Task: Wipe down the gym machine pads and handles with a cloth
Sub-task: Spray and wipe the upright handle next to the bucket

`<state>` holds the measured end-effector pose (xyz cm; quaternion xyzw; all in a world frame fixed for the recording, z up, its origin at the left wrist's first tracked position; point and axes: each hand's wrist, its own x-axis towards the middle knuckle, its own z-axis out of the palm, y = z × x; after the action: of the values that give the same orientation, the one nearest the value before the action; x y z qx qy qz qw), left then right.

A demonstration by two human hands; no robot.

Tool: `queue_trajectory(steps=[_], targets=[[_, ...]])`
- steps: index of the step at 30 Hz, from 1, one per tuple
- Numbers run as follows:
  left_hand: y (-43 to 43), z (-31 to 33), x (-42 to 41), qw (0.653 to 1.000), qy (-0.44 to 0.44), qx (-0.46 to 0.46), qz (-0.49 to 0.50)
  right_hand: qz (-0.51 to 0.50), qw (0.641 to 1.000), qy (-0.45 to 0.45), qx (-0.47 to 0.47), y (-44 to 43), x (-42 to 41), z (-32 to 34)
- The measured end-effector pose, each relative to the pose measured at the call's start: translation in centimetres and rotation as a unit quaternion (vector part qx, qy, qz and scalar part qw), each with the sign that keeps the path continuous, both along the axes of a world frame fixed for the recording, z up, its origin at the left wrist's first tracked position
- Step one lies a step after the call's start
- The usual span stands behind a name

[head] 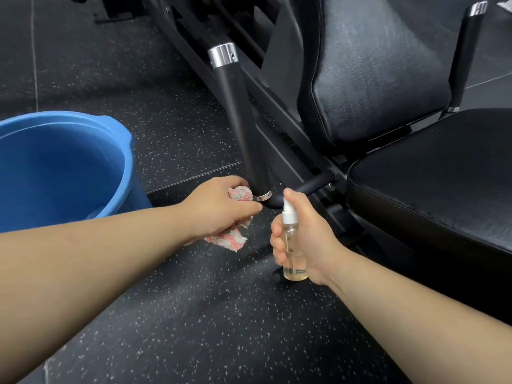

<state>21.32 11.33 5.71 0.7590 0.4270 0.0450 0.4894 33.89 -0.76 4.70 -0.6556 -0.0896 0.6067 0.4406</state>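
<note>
A black machine handle (243, 126) with silver end rings slants down the middle of the view. My left hand (219, 209) grips a pink and white cloth (231, 239) against the handle's lower end, by the silver ring. My right hand (307, 239) holds a small clear spray bottle (292, 245) upright, just right of the cloth, with a finger on the white pump top. The black back pad (382, 79) and seat pad (432, 195) lie to the right. A second handle (468, 54) stands at the far right.
A blue bucket (122, 151) stands on the floor at the left, close to my left forearm. Speckled black rubber flooring (194, 314) fills the foreground. The machine's black frame (210, 37) runs from top centre down toward the seat.
</note>
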Motion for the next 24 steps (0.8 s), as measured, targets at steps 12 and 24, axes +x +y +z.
queue_trajectory(steps=[12, 24], targets=[[3.0, 2.5, -0.4, 0.980, -0.081, 0.088, 0.156, 0.085, 0.990, -0.060, 0.098, 4.5, -0.5, 5.3], [4.7, 4.2, -1.0, 0.969, -0.132, 0.099, 0.183, 0.118, 0.978, -0.093, 0.148, 7.9, -1.2, 8.6]])
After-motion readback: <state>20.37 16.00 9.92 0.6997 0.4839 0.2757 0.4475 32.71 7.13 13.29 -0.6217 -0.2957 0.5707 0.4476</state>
